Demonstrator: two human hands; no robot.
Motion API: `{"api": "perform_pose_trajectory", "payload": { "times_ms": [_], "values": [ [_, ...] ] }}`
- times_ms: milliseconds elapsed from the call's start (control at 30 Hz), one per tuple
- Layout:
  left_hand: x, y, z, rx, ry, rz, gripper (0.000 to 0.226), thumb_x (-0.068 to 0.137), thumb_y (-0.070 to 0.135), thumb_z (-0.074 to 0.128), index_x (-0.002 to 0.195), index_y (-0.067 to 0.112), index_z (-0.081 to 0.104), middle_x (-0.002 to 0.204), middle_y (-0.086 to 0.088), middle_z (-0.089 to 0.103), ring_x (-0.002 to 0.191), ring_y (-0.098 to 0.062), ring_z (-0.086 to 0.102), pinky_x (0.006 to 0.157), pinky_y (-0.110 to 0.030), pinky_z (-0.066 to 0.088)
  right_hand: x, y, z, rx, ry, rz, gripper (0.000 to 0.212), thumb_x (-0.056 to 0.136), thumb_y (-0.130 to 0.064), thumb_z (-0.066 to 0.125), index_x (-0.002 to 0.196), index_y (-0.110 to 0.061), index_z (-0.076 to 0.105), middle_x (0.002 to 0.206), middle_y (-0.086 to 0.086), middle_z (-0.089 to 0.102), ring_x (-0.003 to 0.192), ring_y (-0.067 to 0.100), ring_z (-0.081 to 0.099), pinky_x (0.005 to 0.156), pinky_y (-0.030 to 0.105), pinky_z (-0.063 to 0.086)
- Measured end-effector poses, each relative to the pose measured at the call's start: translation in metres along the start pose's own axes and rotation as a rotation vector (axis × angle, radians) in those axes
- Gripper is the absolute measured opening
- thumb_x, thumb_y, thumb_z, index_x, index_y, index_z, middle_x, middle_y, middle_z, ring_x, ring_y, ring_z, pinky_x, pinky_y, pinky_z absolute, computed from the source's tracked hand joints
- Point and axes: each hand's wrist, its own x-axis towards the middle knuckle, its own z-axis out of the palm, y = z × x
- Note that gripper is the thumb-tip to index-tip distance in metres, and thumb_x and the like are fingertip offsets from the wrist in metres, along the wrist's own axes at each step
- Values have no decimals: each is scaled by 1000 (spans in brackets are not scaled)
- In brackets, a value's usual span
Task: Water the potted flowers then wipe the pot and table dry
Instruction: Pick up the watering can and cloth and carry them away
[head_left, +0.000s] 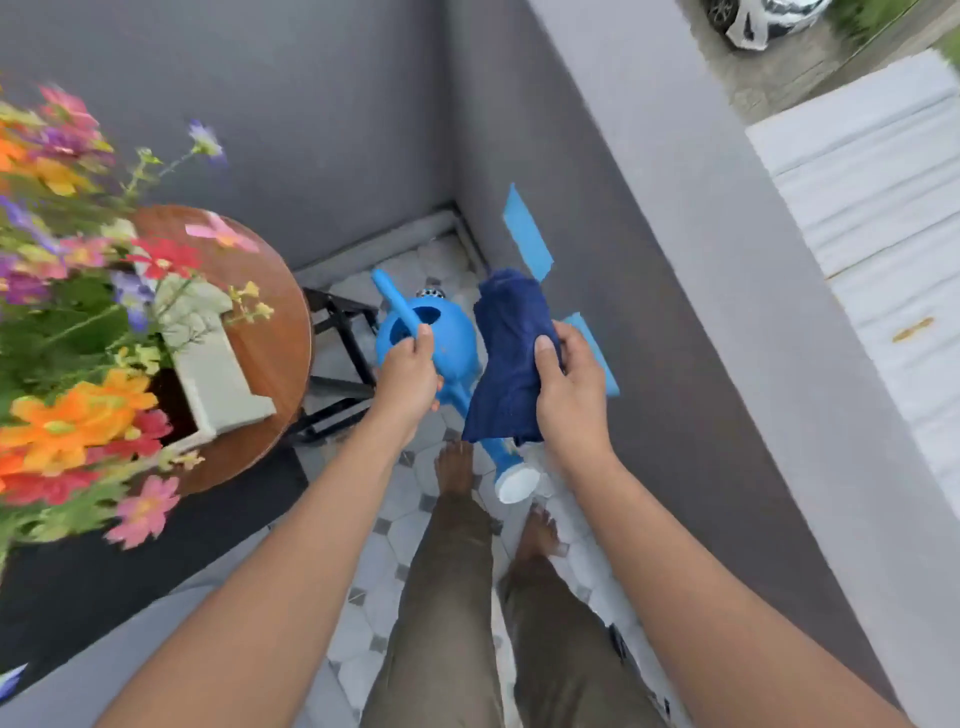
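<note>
My left hand (408, 376) grips the handle of a bright blue watering can (449, 340), held low over the tiled floor with its white-tipped spout pointing back toward my feet. My right hand (569, 389) holds a dark blue cloth (511, 353) that hangs just right of the can. At the left, a white square pot (215, 374) full of colourful flowers (78, 291) stands on a round wooden table (275, 322).
Grey walls meet in a corner ahead, with blue tape strips (527, 234) on the right wall. The table's black metal legs (343, 364) stand beside the can. My bare feet (457, 470) are on grey-white floor tiles. A dark mat lies lower left.
</note>
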Motion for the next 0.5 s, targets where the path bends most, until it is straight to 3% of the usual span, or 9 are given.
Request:
{"api": "perform_pose_trajectory", "payload": {
  "times_ms": [67,200,300,400,500],
  "values": [
    [48,-39,14,46,-8,-37,43,101,44,30,77,14,49,62,-3,43,50,-19,45,41,-26,35,29,49,16,-91,1,55,20,104,-17,46,115,-11,62,104,-3,66,96,11,62,81,21,48],
    [139,-120,53,130,-45,-105,47,101,45,29,77,10,49,65,-13,47,49,-26,47,51,-33,42,81,150,42,-293,-17,124,23,102,-22,45,116,-10,58,107,6,66,99,26,62,89,45,50],
    [195,-167,82,189,-81,-128,44,102,42,28,94,6,52,75,-17,53,52,-26,50,56,-38,49,111,206,52,-300,-22,182,16,104,-21,44,113,-11,53,99,4,62,91,23,60,80,37,48],
    [240,-193,105,229,-94,-154,45,102,42,27,94,6,52,72,-16,54,54,-29,50,62,-40,51,138,243,54,-264,-38,230,17,105,-21,42,117,-15,52,94,-2,59,81,15,58,67,26,45],
    [278,-214,121,206,-109,-189,43,102,43,27,96,7,51,70,-10,52,62,-29,51,65,-39,49,160,269,61,-238,-75,272,26,104,-29,42,128,-22,50,107,-2,62,89,17,62,73,31,50]
  ]
}}
